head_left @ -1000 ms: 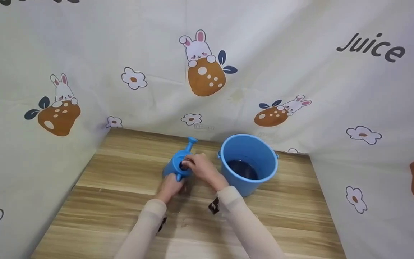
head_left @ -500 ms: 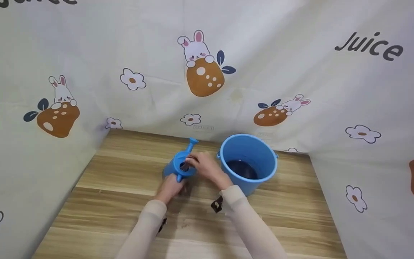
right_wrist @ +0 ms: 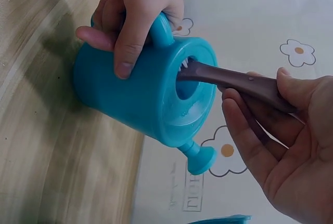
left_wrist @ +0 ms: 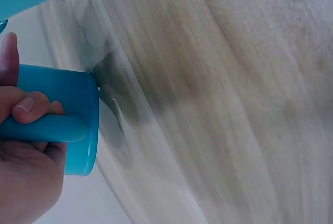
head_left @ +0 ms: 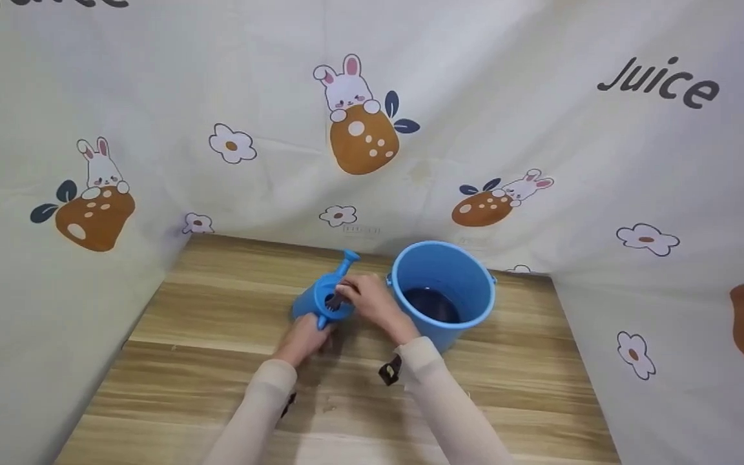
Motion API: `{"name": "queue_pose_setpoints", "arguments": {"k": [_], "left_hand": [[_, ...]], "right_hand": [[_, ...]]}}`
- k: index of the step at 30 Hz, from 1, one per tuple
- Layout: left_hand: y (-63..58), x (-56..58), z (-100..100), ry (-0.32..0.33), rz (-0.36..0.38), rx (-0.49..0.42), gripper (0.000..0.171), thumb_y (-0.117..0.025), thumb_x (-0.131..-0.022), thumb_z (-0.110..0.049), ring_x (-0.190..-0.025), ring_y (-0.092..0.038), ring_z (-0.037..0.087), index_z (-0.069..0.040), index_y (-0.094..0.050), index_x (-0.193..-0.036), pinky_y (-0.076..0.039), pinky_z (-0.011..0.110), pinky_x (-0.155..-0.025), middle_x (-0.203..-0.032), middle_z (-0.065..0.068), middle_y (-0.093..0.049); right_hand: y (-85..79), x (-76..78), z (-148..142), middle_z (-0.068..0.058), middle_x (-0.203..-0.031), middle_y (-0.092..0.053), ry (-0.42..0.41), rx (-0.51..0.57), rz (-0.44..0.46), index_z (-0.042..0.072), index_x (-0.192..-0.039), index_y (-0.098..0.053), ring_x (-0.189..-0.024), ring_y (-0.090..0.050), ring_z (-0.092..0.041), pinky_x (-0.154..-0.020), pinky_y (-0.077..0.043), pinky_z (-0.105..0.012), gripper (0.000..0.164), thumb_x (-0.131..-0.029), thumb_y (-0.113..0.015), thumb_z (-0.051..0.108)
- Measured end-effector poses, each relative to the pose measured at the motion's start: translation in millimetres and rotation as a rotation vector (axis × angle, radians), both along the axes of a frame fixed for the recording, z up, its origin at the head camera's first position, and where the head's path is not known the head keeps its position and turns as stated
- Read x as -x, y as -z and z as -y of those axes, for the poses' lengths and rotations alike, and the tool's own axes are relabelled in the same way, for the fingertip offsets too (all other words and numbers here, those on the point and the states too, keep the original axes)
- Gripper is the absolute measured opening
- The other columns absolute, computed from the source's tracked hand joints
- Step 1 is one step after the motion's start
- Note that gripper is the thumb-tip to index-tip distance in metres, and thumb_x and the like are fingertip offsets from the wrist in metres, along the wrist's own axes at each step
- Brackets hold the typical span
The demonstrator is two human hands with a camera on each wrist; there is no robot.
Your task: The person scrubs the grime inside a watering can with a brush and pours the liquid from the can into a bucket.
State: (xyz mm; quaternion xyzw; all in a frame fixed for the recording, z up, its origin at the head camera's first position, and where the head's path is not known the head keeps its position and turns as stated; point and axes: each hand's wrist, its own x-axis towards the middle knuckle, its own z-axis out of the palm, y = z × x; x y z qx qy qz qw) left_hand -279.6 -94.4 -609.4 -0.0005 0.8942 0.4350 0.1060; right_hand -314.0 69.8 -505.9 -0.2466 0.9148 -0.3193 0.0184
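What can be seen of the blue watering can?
The watering can is glossy blue, plastic-looking, with a round opening, a handle and a flared spout head. It is left of the bucket, opening upward; whether its base sits flat is unclear. The left hand grips its handle; a brown tool reaches into the opening.

Pale cream colours my sleeves (head_left: 456, 407), plain bright blue my watering can (right_wrist: 125, 94) and the bucket (head_left: 444, 332), dark at its bottom; my tool (right_wrist: 239, 81) is dark brown with whitish tips. Light-and-dark brown wood grain streaks the tabletop (head_left: 217, 310). Across the off-white backdrop (head_left: 281, 184) run white, pink-eared rabbits (head_left: 349, 93), orange-brown fruits (head_left: 365, 142) spotted white, navy leaves (head_left: 391, 103), brown-centred white flowers (head_left: 232, 143) and charcoal lettering (head_left: 661, 82).
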Motion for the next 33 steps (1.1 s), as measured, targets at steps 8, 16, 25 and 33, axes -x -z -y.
{"name": "queue_pose_setpoints", "arguments": {"k": [8, 16, 25, 33], "left_hand": [[1.7, -1.1, -1, 0.092, -0.067, 0.063, 0.039, -0.055, -0.099, -0.028, -0.051, -0.054, 0.010, -0.006, -0.069, -0.070, -0.042, 0.026, -0.052, -0.061, 0.004, -0.066], [16.1, 2.3, 5, 0.124, -0.136, -0.091, 0.038, -0.053, -0.100, -0.023, -0.050, -0.052, 0.008, -0.004, -0.068, -0.070, -0.043, 0.027, -0.053, -0.066, 0.015, -0.068], [19.2, 1.7, 8, 0.068, -0.095, -0.200, 0.037, -0.052, -0.099, -0.022, -0.047, -0.045, 0.010, -0.010, -0.057, -0.065, -0.039, 0.026, -0.050, -0.056, -0.001, -0.054], [19.8, 2.4, 7, 0.055, -0.216, -0.148, 0.035, -0.058, -0.094, -0.017, -0.056, -0.041, 0.009, -0.017, -0.038, -0.066, -0.037, 0.026, -0.058, -0.059, -0.008, -0.035]], "right_hand": [[10.8, -2.2, 2, 0.004, -0.072, -0.058, 0.002, -0.044, -0.028, 0.011, -0.091, -0.068, -0.066, -0.051, -0.006, -0.065, -0.043, -0.021, 0.024, -0.102, -0.054, 0.027], [23.4, -2.1, 8, -0.001, -0.083, -0.069, 0.009, -0.044, -0.014, 0.009, -0.100, -0.072, -0.074, -0.060, -0.008, -0.071, -0.050, -0.023, 0.022, -0.101, -0.056, 0.024], [25.3, -5.3, 15, -0.007, -0.094, -0.075, -0.009, -0.056, -0.067, 0.007, -0.102, -0.072, -0.085, -0.071, -0.018, -0.076, -0.056, -0.028, 0.021, -0.100, -0.057, 0.021], [26.2, -4.5, 18, -0.005, -0.091, -0.074, -0.027, -0.094, -0.108, 0.008, -0.099, -0.072, -0.083, -0.069, -0.018, -0.075, -0.054, -0.029, 0.021, -0.100, -0.058, 0.024]]}}
